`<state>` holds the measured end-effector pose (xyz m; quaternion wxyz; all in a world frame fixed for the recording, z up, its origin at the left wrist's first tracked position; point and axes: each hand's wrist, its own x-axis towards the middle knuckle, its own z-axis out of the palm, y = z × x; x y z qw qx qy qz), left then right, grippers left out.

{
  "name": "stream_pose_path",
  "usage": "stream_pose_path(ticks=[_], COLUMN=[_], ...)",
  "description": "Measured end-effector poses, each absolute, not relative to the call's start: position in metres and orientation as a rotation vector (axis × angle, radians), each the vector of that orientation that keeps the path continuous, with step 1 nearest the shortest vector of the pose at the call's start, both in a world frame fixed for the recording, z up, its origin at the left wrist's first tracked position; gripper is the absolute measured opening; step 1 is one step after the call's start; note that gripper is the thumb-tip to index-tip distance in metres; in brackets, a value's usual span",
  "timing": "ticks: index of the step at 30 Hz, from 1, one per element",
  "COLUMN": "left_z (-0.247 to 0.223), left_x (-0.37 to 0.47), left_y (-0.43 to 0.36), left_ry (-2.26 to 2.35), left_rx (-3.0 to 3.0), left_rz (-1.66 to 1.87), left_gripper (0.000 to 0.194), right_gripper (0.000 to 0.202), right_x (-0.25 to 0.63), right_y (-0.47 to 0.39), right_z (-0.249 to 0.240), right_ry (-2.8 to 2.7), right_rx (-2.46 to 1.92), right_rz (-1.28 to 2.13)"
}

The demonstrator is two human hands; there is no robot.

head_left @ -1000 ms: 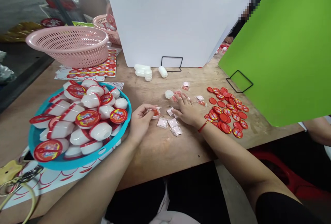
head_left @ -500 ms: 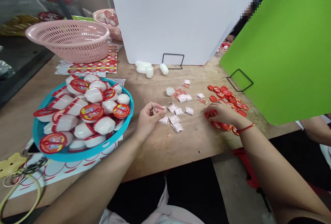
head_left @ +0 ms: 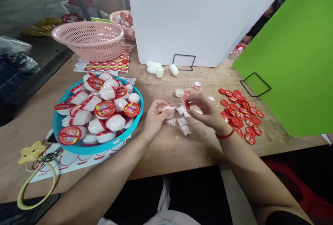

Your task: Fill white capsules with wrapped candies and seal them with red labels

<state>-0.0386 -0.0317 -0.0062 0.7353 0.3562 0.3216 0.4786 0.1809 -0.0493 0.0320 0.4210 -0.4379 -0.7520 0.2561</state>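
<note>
My left hand (head_left: 155,115) holds a small white cup (head_left: 168,111), its opening facing up, with something pale inside. To the right of it, my right hand (head_left: 204,110) pinches a red lid (head_left: 187,104) seen nearly edge-on. Small clear packets (head_left: 184,126) with pale contents lie on the table between and below the hands. Behind them stands another open white cup (head_left: 179,93), with reddish packets beside it. Red round lids (head_left: 244,109), some with printed pictures, are spread in a pile to the right of my right hand.
At the left, a blue basin (head_left: 142,105) holds several lidded white cups (head_left: 116,122). Behind it sits a pink basket (head_left: 88,41). Stacked white cups (head_left: 154,68) stand before a white panel (head_left: 187,17). A green panel (head_left: 293,69) rises at right; a yellow keychain (head_left: 32,151) lies at left.
My right hand has left the lid pile and moved left toward the cup, now with a red lid. My left hand still holds the cup. The whole view has shifted slightly.
</note>
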Motion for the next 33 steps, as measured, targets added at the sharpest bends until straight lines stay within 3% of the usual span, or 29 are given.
stream_pose_path(ticks=[7, 14, 18, 23, 33], left_z=[-0.009, -0.014, -0.02, -0.025, -0.015], left_x=[-0.043, -0.044, -0.042, -0.039, -0.041], left_y=[-0.021, -0.018, -0.018, -0.017, -0.018], left_ry=[0.712, 0.812, 0.879, 0.897, 0.693], left_rx=[0.716, 0.798, 0.805, 0.822, 0.633], left_rz=[1.187, 1.127, 1.072, 1.078, 1.085], left_gripper=[0.05, 0.048, 0.049, 0.045, 0.041], right_gripper=[0.026, 0.035, 0.057, 0.039, 0.05], right_x=[0.121, 0.114, 0.12, 0.116, 0.117], right_y=[-0.021, -0.025, -0.023, -0.025, -0.024], right_z=[0.013, 0.0, -0.008, -0.014, -0.022], right_ry=[-1.844, -2.011, -2.185, -2.088, -1.87], right_rx=[-1.062, -1.016, -0.981, -1.141, -1.231], right_rz=[0.669, 0.536, 0.553, 0.486, 0.623])
